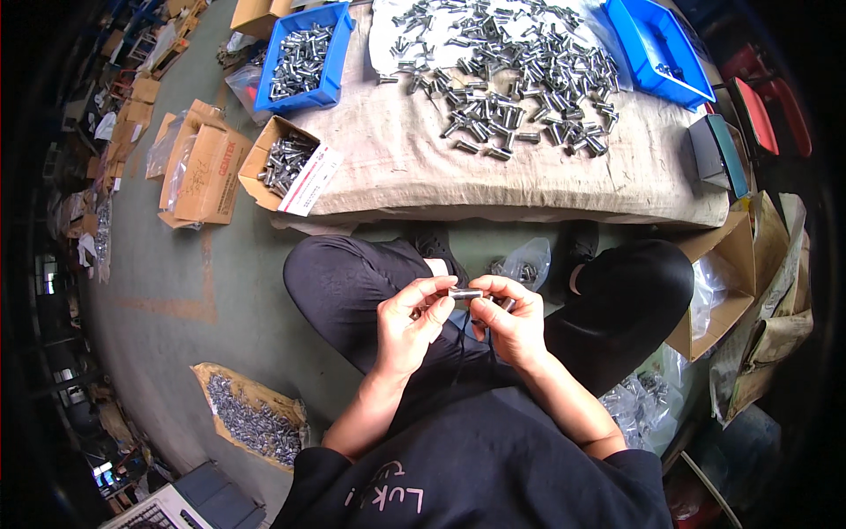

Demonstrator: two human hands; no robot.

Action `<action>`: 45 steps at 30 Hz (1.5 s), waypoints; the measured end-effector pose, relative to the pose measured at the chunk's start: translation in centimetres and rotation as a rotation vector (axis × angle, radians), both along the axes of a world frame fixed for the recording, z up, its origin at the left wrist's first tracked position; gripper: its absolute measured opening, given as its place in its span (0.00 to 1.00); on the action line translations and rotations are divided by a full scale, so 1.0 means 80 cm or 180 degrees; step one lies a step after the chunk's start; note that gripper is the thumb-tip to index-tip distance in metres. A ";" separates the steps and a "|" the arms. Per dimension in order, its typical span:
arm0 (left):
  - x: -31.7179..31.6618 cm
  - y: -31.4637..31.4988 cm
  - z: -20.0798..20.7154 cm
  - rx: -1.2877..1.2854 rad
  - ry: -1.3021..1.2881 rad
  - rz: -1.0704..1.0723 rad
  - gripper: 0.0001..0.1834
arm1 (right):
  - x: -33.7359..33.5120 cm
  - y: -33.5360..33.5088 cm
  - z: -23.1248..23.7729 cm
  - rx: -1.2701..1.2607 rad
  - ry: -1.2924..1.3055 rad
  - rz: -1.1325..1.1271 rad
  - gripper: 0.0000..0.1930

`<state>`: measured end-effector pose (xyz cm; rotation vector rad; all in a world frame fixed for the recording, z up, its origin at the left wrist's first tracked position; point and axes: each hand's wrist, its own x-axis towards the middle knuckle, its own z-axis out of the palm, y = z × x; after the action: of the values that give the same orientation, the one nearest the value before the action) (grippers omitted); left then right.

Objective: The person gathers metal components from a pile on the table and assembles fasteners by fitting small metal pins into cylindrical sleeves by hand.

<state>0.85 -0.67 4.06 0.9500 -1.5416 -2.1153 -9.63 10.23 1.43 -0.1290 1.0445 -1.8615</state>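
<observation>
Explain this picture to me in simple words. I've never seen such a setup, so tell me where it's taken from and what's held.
No machine here: a person works bare-handed. The one picture comes from a fisheye camera on their head, looking down, so straight edges bend near the rim. The left hand and right hand meet over the lap, a short, shiny metal cylinder between their fingers. Ahead, a cloth-covered surface bears many loose metal parts, with blue bins at left and right.

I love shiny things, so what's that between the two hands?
In the head view, a shiny metal cylinder is between the left hand and the right hand, held by both.
</observation>
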 end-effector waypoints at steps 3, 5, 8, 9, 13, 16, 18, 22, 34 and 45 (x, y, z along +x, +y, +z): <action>-0.002 -0.002 0.001 -0.0571 0.0010 -0.0098 0.12 | -0.002 -0.002 0.002 -0.0077 -0.0133 -0.0043 0.09; -0.004 -0.003 0.004 -0.1005 0.0017 -0.0145 0.11 | -0.002 -0.003 0.004 -0.0063 -0.0165 -0.0060 0.09; -0.005 -0.004 0.008 -0.0834 -0.0226 -0.0044 0.11 | -0.001 -0.003 0.002 -0.0075 -0.0109 -0.0056 0.10; -0.003 -0.005 0.005 -0.0481 -0.0285 -0.0064 0.10 | 0.000 -0.002 0.001 -0.0100 -0.0021 -0.0039 0.10; -0.001 -0.004 0.000 -0.0220 -0.0313 -0.0039 0.10 | -0.001 -0.002 0.000 -0.0045 0.0074 0.0009 0.10; -0.003 -0.005 0.002 -0.0673 -0.0274 -0.0158 0.10 | -0.002 -0.003 -0.004 -0.0150 -0.0322 0.0021 0.11; -0.004 -0.009 -0.002 -0.1272 -0.0125 -0.0321 0.11 | -0.003 -0.003 -0.007 -0.0239 -0.0701 0.0146 0.11; 0.000 -0.004 -0.002 0.1137 0.0481 0.0068 0.14 | -0.008 -0.002 -0.016 -0.0375 -0.1406 0.0078 0.11; -0.012 0.008 -0.020 -0.0163 0.0188 0.0529 0.14 | 0.009 -0.008 -0.008 0.0455 -0.0121 0.0840 0.10; -0.011 0.010 -0.019 -0.1489 -0.0137 0.0333 0.12 | 0.011 -0.006 -0.018 0.0641 0.1036 0.0341 0.09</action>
<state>-0.05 0.11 2.51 0.8838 -1.8490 -1.5666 -8.76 9.74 0.02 -0.3712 1.4133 -1.6613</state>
